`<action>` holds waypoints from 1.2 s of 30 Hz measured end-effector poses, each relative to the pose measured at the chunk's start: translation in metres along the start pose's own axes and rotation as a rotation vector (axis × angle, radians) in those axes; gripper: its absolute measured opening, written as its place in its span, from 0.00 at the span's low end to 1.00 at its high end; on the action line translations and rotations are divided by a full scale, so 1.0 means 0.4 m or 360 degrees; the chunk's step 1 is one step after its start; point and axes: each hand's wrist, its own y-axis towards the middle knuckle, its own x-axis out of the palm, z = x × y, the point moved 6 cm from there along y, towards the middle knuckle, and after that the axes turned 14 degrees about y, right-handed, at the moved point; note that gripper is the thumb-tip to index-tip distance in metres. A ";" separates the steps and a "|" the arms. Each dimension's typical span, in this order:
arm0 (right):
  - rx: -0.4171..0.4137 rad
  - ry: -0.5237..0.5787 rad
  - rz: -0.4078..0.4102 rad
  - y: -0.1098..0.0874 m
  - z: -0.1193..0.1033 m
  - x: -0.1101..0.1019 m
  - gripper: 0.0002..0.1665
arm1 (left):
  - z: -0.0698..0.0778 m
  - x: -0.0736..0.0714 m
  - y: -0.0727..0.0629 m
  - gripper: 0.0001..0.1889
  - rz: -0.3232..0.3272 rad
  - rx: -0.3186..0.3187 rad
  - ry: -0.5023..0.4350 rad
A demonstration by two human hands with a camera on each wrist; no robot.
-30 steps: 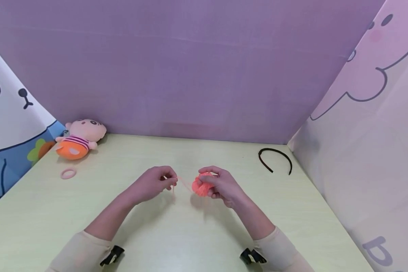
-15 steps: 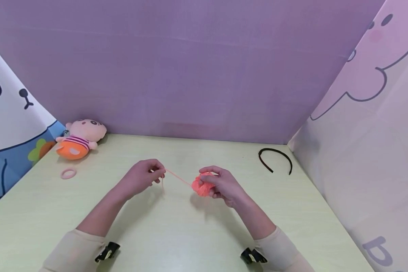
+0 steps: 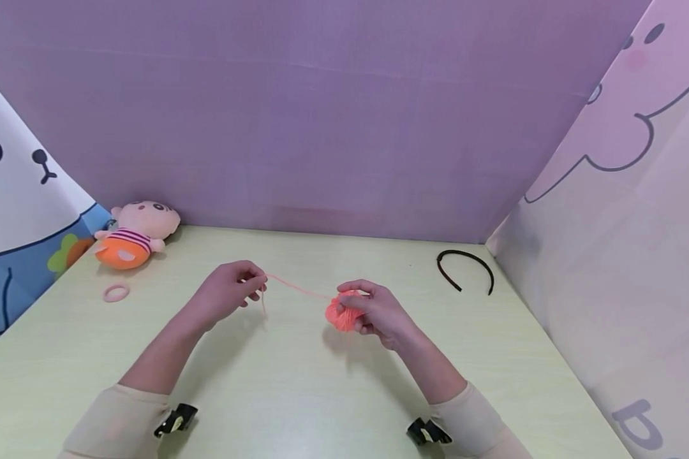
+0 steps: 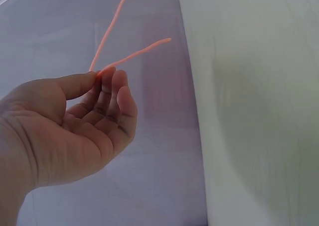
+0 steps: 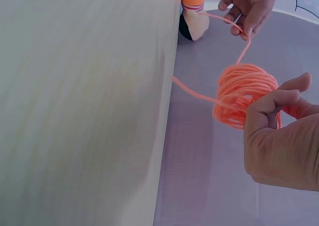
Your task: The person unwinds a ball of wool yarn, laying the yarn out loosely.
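My right hand grips a ball of coral yarn above the table, fingers and thumb curled at its side. In the right wrist view, the wound strands of the yarn ball show clearly, and a short loose tail sticks out from it. My left hand pinches the yarn strand between thumb and fingertips, up and to the left of the ball. The strand runs with a slight sag between both hands. Beyond the left fingertips, a short free end juts out.
A plush doll in orange shorts lies at the back left of the table, with a pink ring in front of it. A black headband lies at the back right. Purple cloth rises behind the table.
My left hand has moved left and away from me, drawing out a longer stretch of yarn. My right hand and the ball stay nearly in place.
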 end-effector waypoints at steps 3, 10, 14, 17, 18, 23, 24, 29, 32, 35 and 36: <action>-0.0001 -0.0001 0.0002 0.001 0.001 -0.001 0.19 | -0.005 -0.011 -0.001 0.10 0.0004 -0.0026 -0.0023; -0.0010 0.0002 0.0013 -0.002 -0.005 -0.001 0.19 | -0.014 -0.031 -0.001 0.12 0.0055 -0.0057 -0.0070; -0.0013 0.0007 0.0022 -0.003 -0.006 -0.002 0.18 | -0.025 -0.041 0.000 0.12 0.0091 -0.0075 -0.0111; -0.0017 0.0005 0.0031 -0.002 -0.006 -0.003 0.18 | -0.036 -0.050 0.001 0.13 0.0117 -0.0095 -0.0138; -0.0018 0.0007 0.0033 -0.001 -0.006 -0.003 0.18 | -0.040 -0.052 0.001 0.13 0.0124 -0.0102 -0.0144; -0.0028 0.0004 0.0040 0.003 -0.005 -0.007 0.18 | -0.052 -0.069 0.000 0.15 0.0168 -0.0128 -0.0166; -0.0029 0.0005 0.0039 0.003 -0.005 -0.008 0.18 | -0.053 -0.073 -0.002 0.15 0.0174 -0.0134 -0.0169; -0.0031 0.0008 0.0050 0.003 -0.007 -0.010 0.18 | -0.057 -0.087 -0.008 0.17 0.0191 -0.0165 -0.0172; -0.0031 -0.0001 0.0065 0.002 -0.009 -0.010 0.18 | -0.060 -0.093 -0.008 0.17 0.0196 -0.0174 -0.0180; -0.0036 -0.0005 0.0081 0.001 -0.010 -0.012 0.18 | -0.066 -0.096 -0.007 0.18 0.0203 -0.0179 -0.0193; -0.0037 -0.0004 0.0084 0.000 -0.010 -0.012 0.18 | -0.068 -0.097 -0.007 0.18 0.0205 -0.0180 -0.0197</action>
